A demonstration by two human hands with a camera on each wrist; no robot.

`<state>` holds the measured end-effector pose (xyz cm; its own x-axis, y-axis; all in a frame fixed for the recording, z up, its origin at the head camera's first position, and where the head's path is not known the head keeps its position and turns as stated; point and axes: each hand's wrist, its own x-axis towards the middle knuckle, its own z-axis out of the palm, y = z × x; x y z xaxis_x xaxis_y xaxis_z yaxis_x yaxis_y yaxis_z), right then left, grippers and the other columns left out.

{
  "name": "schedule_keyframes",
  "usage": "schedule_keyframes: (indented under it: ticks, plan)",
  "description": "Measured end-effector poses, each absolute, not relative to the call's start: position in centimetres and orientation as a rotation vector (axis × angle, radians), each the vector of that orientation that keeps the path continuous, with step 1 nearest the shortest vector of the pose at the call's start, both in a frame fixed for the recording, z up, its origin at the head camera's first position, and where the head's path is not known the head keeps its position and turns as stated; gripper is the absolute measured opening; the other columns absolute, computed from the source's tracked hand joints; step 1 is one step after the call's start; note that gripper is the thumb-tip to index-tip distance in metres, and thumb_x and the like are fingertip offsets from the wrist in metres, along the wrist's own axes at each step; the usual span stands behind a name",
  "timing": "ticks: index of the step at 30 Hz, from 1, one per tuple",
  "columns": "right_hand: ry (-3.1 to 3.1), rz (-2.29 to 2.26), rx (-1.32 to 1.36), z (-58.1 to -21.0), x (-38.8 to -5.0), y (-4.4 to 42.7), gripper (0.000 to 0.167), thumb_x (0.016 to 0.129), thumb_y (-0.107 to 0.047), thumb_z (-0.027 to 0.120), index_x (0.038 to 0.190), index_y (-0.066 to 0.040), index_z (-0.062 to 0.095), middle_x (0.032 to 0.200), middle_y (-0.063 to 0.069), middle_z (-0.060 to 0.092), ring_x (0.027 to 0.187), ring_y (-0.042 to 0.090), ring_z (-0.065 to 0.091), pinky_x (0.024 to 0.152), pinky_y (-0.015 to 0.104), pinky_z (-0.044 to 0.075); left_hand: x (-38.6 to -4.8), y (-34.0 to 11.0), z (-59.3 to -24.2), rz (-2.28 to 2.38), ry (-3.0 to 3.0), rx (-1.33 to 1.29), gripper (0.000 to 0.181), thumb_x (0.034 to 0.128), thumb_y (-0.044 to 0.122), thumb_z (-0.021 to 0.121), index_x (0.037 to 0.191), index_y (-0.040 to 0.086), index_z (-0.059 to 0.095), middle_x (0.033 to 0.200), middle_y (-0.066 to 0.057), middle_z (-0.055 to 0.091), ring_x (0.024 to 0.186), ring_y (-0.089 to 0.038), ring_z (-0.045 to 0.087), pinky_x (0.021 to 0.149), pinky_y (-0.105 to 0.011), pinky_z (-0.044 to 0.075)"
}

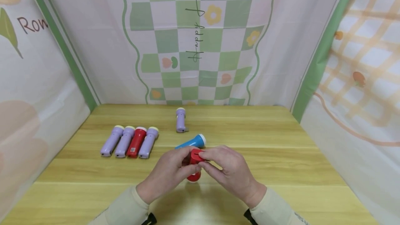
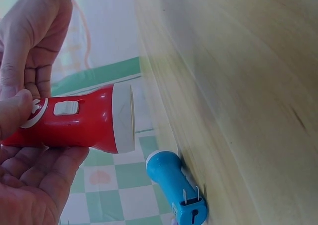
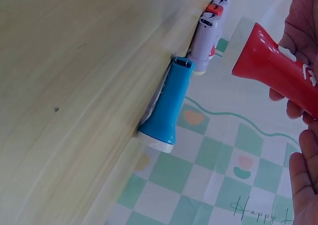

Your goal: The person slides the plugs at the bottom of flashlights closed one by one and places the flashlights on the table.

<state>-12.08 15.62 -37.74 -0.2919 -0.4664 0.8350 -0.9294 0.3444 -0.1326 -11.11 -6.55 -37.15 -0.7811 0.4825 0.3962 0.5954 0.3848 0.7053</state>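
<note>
Your left hand (image 1: 171,168) grips the red flashlight (image 2: 97,123), long axis roughly upright and lens end (image 2: 123,118) toward the bench (image 1: 281,169), while your right hand (image 1: 230,171) pinches its raised tail (image 1: 196,155).

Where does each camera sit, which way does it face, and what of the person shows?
Head: worn on the head, facing forward and down at the table and backdrop; left hand, right hand and sleeves show.
Left wrist: on that wrist, facing forward past the held red flashlight to the backdrop, table on the picture's right; parts of both hands show.
Right wrist: on that wrist, facing likewise, table on the picture's left; parts of both hands show.
Both wrist views share the red flashlight and blue flashlight.
</note>
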Motion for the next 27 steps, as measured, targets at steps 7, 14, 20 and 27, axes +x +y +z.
schedule_keyframes:
  ticks: [7,14,20,27]
  plan:
    - [-1.913,0.842,1.221,-37.69,-12.09,15.54,0.029,0.093,-0.022,0.080,0.119,-0.011,0.077,0.111,0.000,0.079,0.096,0.013,0.074,0.087,0.025,0.060,-11.14,-6.66,-37.40,-1.368,-2.468,-0.992,0.028,0.0957,0.021,0.078,0.122,0.022,0.068,0.104,0.012,0.072,0.086,-0.004,0.065,0.081,-0.023,0.060]
    - [-1.959,0.812,1.224,-37.75,-12.07,15.58,0.032,0.091,-0.021,0.082,0.122,-0.013,0.076,0.114,-0.002,0.078,0.099,0.012,0.073,0.088,0.023,0.060,-11.11,-6.69,-37.50,-1.376,-2.461,-0.976,0.029,0.0948,0.021,0.079,0.121,0.021,0.068,0.106,0.011,0.072,0.088,-0.004,0.067,0.082,-0.023,0.061]
    - [-1.988,0.779,1.231,-37.69,-12.01,15.59,0.034,0.093,-0.023,0.080,0.125,-0.014,0.076,0.115,-0.003,0.076,0.100,0.011,0.072,0.088,0.023,0.059,-11.05,-6.70,-37.53,-1.388,-2.476,-0.958,0.029,0.0945,0.020,0.079,0.122,0.020,0.069,0.106,0.011,0.073,0.088,-0.003,0.067,0.082,-0.023,0.061]
    - [-1.980,0.761,1.246,-37.68,-12.09,15.47,0.030,0.099,-0.026,0.073,0.126,-0.013,0.076,0.114,-0.002,0.076,0.099,0.013,0.071,0.086,0.023,0.059,-11.00,-6.74,-37.66,-1.395,-2.480,-0.954,0.028,0.0944,0.019,0.079,0.120,0.019,0.070,0.105,0.011,0.074,0.089,-0.003,0.068,0.083,-0.023,0.061]
